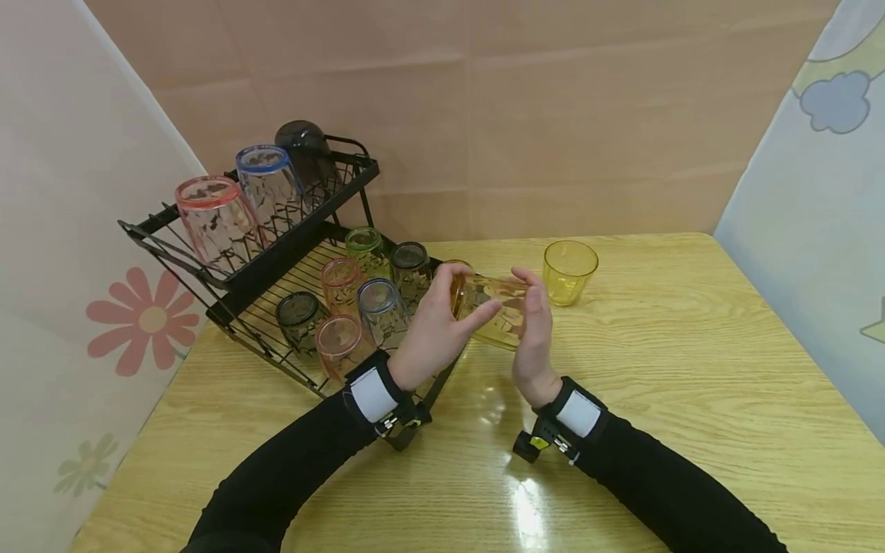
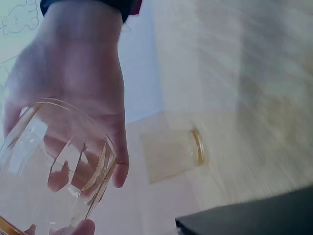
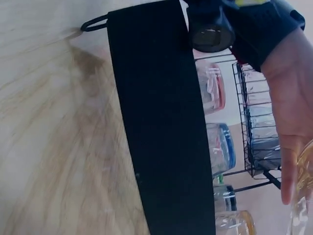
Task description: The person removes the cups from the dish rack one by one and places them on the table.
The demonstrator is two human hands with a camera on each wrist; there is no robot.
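Both hands hold a yellow glass (image 1: 494, 311) tipped on its side above the table, beside the rack's right end. My left hand (image 1: 434, 326) grips the glass's left end, thumb along its near side. At the opposite end, my right hand (image 1: 534, 346) has its fingers and thumb around the glass. Seen in the left wrist view, the right hand (image 2: 80, 83) shows partly through the clear glass wall (image 2: 24, 181). The left hand (image 3: 293, 112) appears at the right edge of the right wrist view.
A second yellow glass (image 1: 568, 273) stands upright behind the right hand. On the left is a two-tier black rack (image 1: 290, 246). Upturned red-rimmed (image 1: 217, 219), blue-rimmed (image 1: 270, 184) and dark (image 1: 304, 150) glasses fill its upper tier; several smaller glasses (image 1: 341, 338) occupy the lower one.
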